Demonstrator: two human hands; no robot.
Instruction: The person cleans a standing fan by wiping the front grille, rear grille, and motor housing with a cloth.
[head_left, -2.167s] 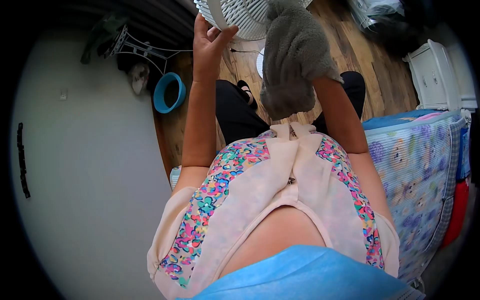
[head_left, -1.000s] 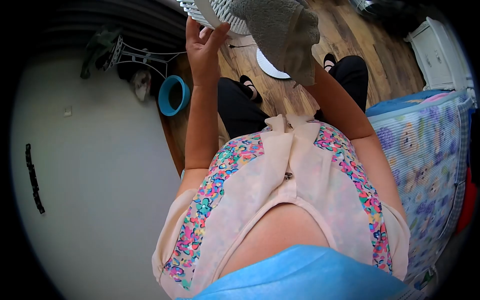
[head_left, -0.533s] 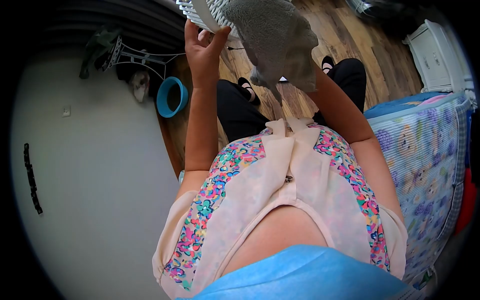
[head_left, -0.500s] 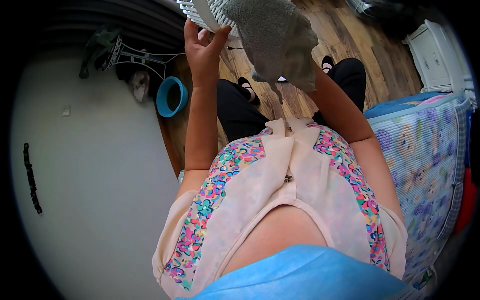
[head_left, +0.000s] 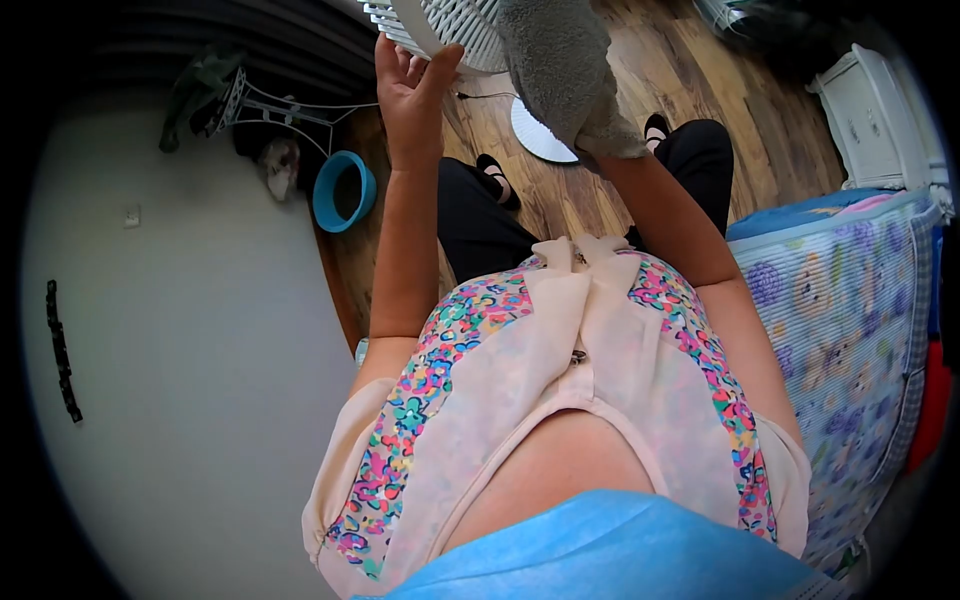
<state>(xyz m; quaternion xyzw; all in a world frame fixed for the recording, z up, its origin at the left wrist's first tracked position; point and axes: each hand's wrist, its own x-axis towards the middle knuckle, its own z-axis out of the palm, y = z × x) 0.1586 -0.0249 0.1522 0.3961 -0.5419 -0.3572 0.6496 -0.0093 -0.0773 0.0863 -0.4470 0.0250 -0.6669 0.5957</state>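
At the top of the head view, my left hand (head_left: 415, 95) grips the rim of a white fan head (head_left: 472, 35) with slatted grille, thumb in front and fingers behind. The fan's top is cut off by the frame edge. A grey cloth (head_left: 555, 70) is wrapped over my right hand (head_left: 608, 165), hiding its fingers; only skin near the wrist shows. The cloth is beside the fan's right side and overlaps it in view; whether they touch I cannot tell. Below the cloth, a white round base (head_left: 540, 132) is partly visible near the floor.
A blue basin (head_left: 345, 192) stands at the left by the wall, near a white metal rack (head_left: 285, 110). To the right are a padded patterned mat (head_left: 850, 330) and a white cabinet (head_left: 870, 115). A thin cable (head_left: 485, 96) is near the fan over the wooden floor (head_left: 650, 60).
My right hand and the cloth have shifted, and the cloth's hanging end has drawn up around the hand. More of the fan grille and the white round base now shows. My left hand stays nearly still.
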